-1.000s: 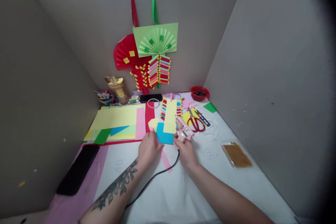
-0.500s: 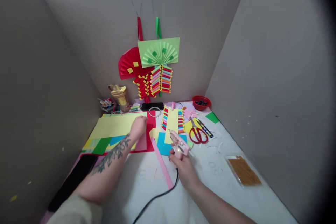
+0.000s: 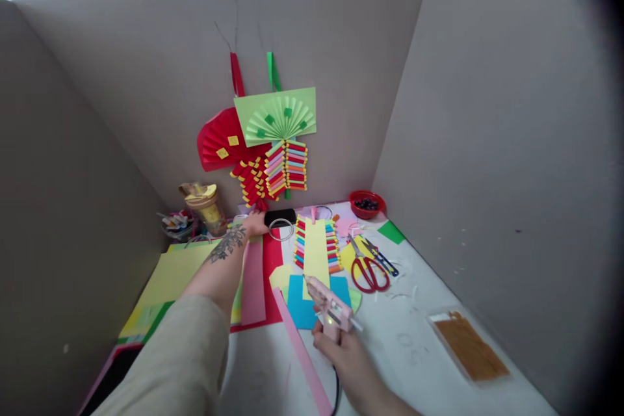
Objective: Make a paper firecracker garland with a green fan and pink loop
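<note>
My right hand (image 3: 344,354) is wrapped round the handle of a pink hot glue gun (image 3: 330,305), its nozzle pointing up and left over the lower end of a pale yellow paper strip (image 3: 316,247). Rows of small coloured paper rolls (image 3: 299,244) line both sides of that strip. Under its lower end lies blue paper (image 3: 298,305). My left hand (image 3: 255,223) reaches to the back of the table, beside a black flat object (image 3: 280,217). Its fingers are too hidden to show whether they hold anything.
Red-handled scissors (image 3: 369,273) and a dark cutter (image 3: 383,257) lie to the right. A red bowl (image 3: 366,205) stands behind them, and a brown-filled clear packet (image 3: 468,346) lies nearer. Left are paper sheets (image 3: 170,273). Paper decorations (image 3: 283,118) hang on the back panel.
My left hand has moved from the paper sheets to the back of the table, near the black object. My right hand still holds the glue gun. The camera view has shifted.
</note>
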Motion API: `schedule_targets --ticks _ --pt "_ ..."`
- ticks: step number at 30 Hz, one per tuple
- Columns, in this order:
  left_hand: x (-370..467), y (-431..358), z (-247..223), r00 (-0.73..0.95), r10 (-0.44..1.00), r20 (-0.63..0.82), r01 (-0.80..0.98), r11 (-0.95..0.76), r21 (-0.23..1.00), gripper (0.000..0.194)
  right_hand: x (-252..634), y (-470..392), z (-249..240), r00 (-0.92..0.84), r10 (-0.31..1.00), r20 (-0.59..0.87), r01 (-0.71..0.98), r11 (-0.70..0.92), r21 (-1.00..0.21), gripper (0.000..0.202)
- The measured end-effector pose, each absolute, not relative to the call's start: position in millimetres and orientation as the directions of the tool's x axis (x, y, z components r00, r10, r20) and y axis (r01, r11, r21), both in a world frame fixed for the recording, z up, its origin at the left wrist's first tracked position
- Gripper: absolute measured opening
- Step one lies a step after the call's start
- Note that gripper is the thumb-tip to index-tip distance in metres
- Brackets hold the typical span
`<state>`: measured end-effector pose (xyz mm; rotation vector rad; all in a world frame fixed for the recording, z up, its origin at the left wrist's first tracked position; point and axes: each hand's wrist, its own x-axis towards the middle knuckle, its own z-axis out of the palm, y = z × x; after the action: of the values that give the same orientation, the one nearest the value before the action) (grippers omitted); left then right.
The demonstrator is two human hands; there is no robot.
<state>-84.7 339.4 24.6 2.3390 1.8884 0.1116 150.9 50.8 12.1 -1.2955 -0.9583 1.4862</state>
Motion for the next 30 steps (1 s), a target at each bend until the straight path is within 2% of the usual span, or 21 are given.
schedule_targets --ticks 7,11,14,16,20,22,24,27,30 --pt "-85.1 347.0 42.5 0.207 0.966 -0.154 0.974 -0.188 0.128 0.053 151.9 52.3 6.7 -0.056 0.960 -0.276 -0.157 -0.281 -0.947 0.018" --pt "-84.5 330.7 50.9 0.193 0.977 -0.091 0.975 -0.180 0.132 0.054 152.5 51.7 12.5 -0.019 0.959 -0.281 -0.157 -0.281 -0.947 0.017" --pt "-83.4 310.0 58.8 0.155 0.987 -0.036 0.981 -0.150 0.122 0.040 152.1 49.7 14.9 0.003 0.964 -0.265 -0.154 -0.262 -0.953 0.018" --pt "-80.4 292.2 66.2 0.138 0.990 0.038 0.980 -0.142 0.136 0.029 151.2 47.9 13.6 0.002 0.966 -0.258 -0.155 -0.255 -0.955 0.019" --pt "-74.8 249.1 92.6 0.174 0.905 0.388 0.939 -0.270 0.211 0.024 149.7 44.2 9.7 -0.023 0.972 -0.235 -0.159 -0.235 -0.959 0.021" --pt "-81.2 226.7 113.2 0.156 0.868 0.471 0.917 -0.304 0.257 0.023 150.0 42.5 10.3 -0.024 0.971 -0.237 -0.156 -0.238 -0.959 0.021" --pt "-98.0 205.7 136.5 0.067 0.852 0.520 0.907 -0.270 0.325 0.025 151.0 40.9 13.0 -0.037 0.968 -0.249 -0.144 -0.252 -0.957 0.017" --pt "-138.5 182.7 166.9 -0.147 0.861 0.487 0.865 -0.126 0.485 0.041 152.4 38.2 17.9 -0.075 0.969 -0.236 -0.141 -0.244 -0.959 0.016" --pt "-183.2 178.5 180.0 -0.181 0.938 0.296 0.843 -0.006 0.537 0.038 152.4 35.9 19.7 -0.098 0.971 -0.219 -0.151 -0.232 -0.961 0.016"
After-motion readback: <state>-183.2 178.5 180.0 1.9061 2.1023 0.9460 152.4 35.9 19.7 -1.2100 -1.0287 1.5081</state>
